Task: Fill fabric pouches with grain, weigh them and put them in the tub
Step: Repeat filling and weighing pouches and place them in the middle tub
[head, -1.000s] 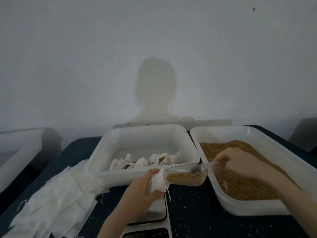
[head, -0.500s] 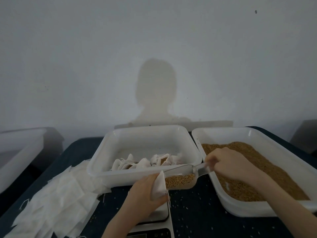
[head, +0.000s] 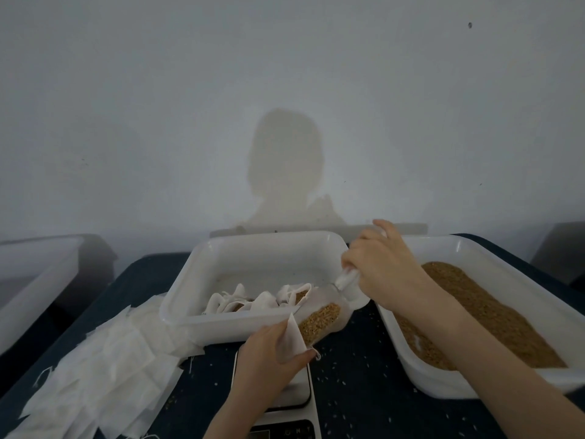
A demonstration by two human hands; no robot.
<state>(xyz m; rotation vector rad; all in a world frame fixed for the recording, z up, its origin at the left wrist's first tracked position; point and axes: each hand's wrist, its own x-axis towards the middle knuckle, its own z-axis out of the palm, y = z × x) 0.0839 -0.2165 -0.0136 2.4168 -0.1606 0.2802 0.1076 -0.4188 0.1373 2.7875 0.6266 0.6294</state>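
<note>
Grain (head: 319, 321) slides down your tilted scoop (head: 329, 312), handle raised by your right hand (head: 380, 264), fingers wrapped round it. Your left hand (head: 269, 353) pinches the pouch (head: 292, 342) open beneath, above the scale (head: 300, 394), near the tub (head: 253, 324).

No readable text anywhere. The scale (head: 278, 403) has faint marks on its dark front panel at the bottom edge, too dim and blurred to make out. The tubs, pouches and scoop show no labels, brands or numbers.
</note>
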